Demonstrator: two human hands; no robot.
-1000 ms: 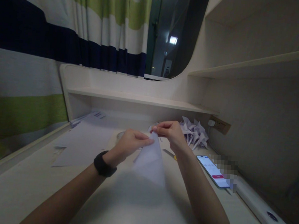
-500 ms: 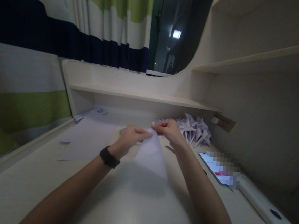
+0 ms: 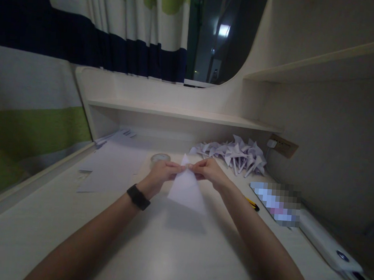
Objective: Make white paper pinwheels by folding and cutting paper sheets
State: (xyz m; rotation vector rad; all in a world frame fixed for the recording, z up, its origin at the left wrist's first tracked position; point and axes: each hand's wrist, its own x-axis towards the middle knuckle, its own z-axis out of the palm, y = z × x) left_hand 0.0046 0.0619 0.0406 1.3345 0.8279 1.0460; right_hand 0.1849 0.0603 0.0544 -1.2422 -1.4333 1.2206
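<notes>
A white sheet of paper [image 3: 186,191], folded to a triangle with its point away from me, is held above the pale desk [image 3: 153,248]. My left hand [image 3: 160,174], with a black band on the wrist, pinches the paper near its top from the left. From the right, my right hand [image 3: 208,171] pinches the same tip, fingertips almost meeting the left ones. The lower edge of the paper hangs toward the desk.
A heap of folded white paper shapes [image 3: 234,154] lies at the back right under the low shelf [image 3: 182,114]. Flat paper sheets [image 3: 115,165] and a tape roll [image 3: 160,157] lie at the left. A phone [image 3: 277,199], a yellow-tipped tool [image 3: 253,203] and a white power strip [image 3: 327,243] line the right side.
Both hands have drawn closer together at the paper's tip and sit slightly lower and farther from me. The view has tilted down, showing more of the paper heap.
</notes>
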